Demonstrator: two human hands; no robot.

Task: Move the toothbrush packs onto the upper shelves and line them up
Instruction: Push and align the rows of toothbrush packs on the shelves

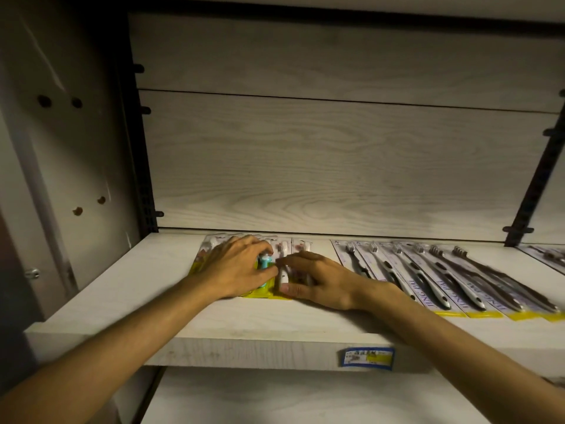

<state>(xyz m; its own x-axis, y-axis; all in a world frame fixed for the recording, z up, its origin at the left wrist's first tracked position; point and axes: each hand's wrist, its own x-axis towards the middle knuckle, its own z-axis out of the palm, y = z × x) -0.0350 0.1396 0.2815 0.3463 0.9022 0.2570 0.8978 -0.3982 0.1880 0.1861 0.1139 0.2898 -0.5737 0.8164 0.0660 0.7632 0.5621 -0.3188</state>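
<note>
Head view. The shelf (128, 304) carries two groups of toothbrush packs. The yellow-edged toothbrush packs (276, 293) lie at its left-centre, directly under both hands. The row of grey toothbrush packs (443, 280) lies to the right, overlapped in a fan, handles toward the front edge and brush heads toward the back panel (336, 166).

The left hand (235, 270) rests palm-down on the left part of the yellow-edged group. Its fingers are curved over a pack holding a blue-handled toothbrush (263, 263) and press it down; whether the thumb closes under the card cannot be told. The right hand (315, 280) lies just beside it. Its fingers reach leftward across the neighbouring pack and its thumb lies along the front edge of that pack, so the hand appears to pinch or steady it.

Key relation: the long axis of every pack runs front to back, across the direction of the row. The packs under the hands sit between the fingertips of the two hands, which nearly touch. Both hands are equally close; the right hand is nearer the gap that separates this group from the grey row.

Judgement: the step in hand is alignment. A sideways slide with front edges kept level seems to be what is called for.

A blue price label (367, 358) is fixed to the shelf's front face.
</note>
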